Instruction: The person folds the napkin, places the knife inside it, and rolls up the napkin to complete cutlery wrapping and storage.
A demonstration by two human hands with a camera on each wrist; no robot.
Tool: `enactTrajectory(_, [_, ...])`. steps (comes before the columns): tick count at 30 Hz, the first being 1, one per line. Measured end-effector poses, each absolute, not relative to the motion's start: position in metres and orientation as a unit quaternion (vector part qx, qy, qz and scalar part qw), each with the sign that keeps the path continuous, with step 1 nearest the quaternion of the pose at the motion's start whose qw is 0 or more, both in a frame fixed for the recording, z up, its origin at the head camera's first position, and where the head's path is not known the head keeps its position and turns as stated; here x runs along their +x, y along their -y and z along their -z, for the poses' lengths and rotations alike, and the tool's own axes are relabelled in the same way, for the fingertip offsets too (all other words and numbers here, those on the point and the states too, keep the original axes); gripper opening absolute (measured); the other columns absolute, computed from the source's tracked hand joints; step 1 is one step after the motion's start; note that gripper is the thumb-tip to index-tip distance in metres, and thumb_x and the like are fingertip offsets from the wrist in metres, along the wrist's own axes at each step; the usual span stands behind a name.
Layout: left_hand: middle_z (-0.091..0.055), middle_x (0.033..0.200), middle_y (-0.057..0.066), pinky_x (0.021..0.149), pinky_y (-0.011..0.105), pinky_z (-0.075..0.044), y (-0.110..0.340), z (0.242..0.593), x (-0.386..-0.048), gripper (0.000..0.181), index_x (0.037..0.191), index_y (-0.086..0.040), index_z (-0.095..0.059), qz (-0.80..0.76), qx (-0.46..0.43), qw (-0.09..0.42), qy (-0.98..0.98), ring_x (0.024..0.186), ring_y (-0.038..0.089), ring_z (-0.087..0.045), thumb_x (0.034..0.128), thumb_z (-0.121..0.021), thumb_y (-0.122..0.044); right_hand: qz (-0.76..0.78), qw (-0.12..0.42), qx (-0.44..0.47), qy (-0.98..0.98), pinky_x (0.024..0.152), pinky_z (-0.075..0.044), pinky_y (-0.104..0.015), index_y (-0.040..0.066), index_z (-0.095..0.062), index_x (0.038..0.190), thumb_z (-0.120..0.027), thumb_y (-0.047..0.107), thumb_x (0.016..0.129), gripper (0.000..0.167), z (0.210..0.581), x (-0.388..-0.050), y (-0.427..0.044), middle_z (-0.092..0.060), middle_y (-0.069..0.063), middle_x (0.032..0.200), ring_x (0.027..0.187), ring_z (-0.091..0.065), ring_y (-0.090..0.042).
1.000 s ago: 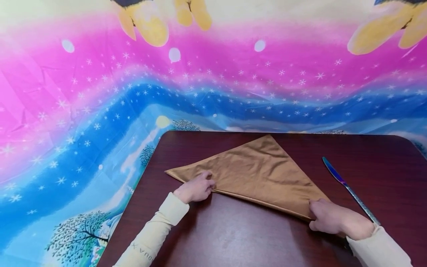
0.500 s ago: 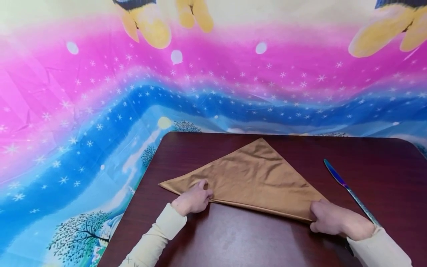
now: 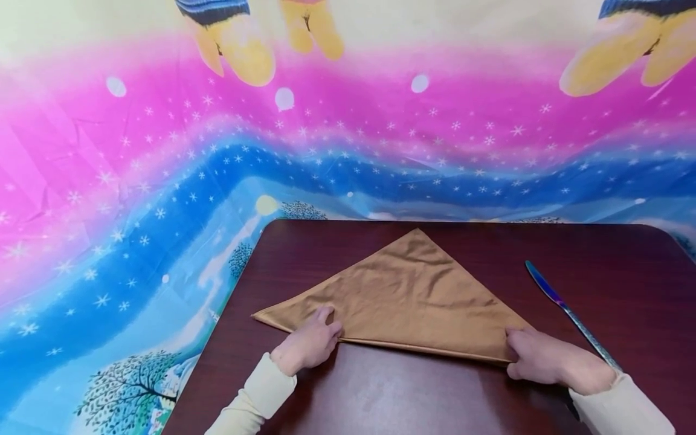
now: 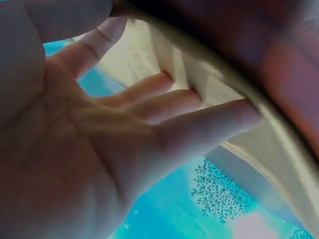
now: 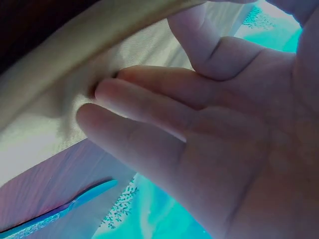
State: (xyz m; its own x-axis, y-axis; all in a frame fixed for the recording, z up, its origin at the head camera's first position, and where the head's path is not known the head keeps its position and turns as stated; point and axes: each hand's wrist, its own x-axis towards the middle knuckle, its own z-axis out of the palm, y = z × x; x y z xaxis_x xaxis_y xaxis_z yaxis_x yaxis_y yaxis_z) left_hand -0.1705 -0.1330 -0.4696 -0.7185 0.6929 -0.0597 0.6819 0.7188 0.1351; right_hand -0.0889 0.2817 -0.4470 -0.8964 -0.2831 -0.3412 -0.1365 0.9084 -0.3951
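A golden-brown satin cloth napkin point(image 3: 402, 290), folded into a triangle, lies on the dark red table with its long folded edge toward me. My left hand point(image 3: 310, 341) pinches that near edge left of the middle, thumb against index finger; in the left wrist view its other fingers point(image 4: 164, 104) rest on the cloth. At the right end, my right hand point(image 3: 544, 356) pinches the same edge and covers the right corner. Its remaining fingers point(image 5: 134, 109) lie against the napkin in the right wrist view. Slight wrinkles cross the cloth's upper face.
Right of the napkin lies a shiny blue-purple table knife point(image 3: 565, 308), its handle end close to my right wrist. The table point(image 3: 413, 399) has rounded far corners. Behind it hangs a pink and blue backdrop point(image 3: 348, 133) with printed snowflakes.
The napkin has turned: its left corner came nearer to me and its far tip shifted left. My left hand moved toward me with the edge, while the right hand stayed nearly in place.
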Motion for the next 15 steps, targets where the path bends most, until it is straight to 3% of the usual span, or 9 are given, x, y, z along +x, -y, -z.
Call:
enactTrajectory(4, [-0.049,0.13,0.025,0.097,0.046,-0.047,0.1353,0.4754,-0.167,0.008,0.088,-0.01,-0.055,-0.04,0.37,0.028,-0.928,0.119,0.042,-0.052,0.0947,-0.057,-0.014,0.168,0.197,-0.13,-0.957,0.062,-0.035,-0.026,0.014,-0.046,0.062,-0.072,0.018,0.065,0.027,0.4489,-0.0894,-0.2851,-0.06,-0.022,0.104,0.069,-0.043,-0.015])
enactTrajectory(8, [-0.049,0.132,0.021,0.086,0.051,-0.052,0.1352,0.477,-0.1646,0.009,0.089,-0.01,-0.055,-0.036,0.355,0.023,-0.934,0.118,0.044,-0.052,0.0961,-0.055,-0.016,0.162,0.2,-0.138,-0.956,0.065,-0.036,-0.028,0.014,-0.045,0.063,-0.072,0.02,0.066,0.029,0.4501,-0.0899,-0.2874,-0.051,-0.041,0.126,0.075,-0.047,-0.021])
enactTrajectory(11, [-0.047,0.134,0.017,0.076,0.056,-0.053,0.1344,0.4751,-0.1625,0.009,0.091,-0.012,-0.054,-0.04,0.335,0.042,-0.94,0.122,0.043,-0.049,0.0979,-0.053,-0.017,0.161,0.205,-0.136,-0.956,0.065,-0.036,-0.029,0.014,-0.044,0.062,-0.072,0.02,0.066,0.028,0.4511,-0.0894,-0.2878,-0.048,-0.043,0.128,0.077,-0.048,-0.022])
enactTrajectory(15, [-0.045,0.136,0.014,0.074,0.06,-0.051,0.1338,0.472,-0.1601,0.009,0.092,-0.014,-0.053,-0.039,0.319,0.07,-0.944,0.126,0.04,-0.046,0.0993,-0.049,-0.019,0.159,0.205,-0.135,-0.956,0.066,-0.035,-0.028,0.015,-0.043,0.062,-0.072,0.021,0.067,0.03,0.4532,-0.088,-0.2888,-0.047,-0.043,0.129,0.078,-0.047,-0.021])
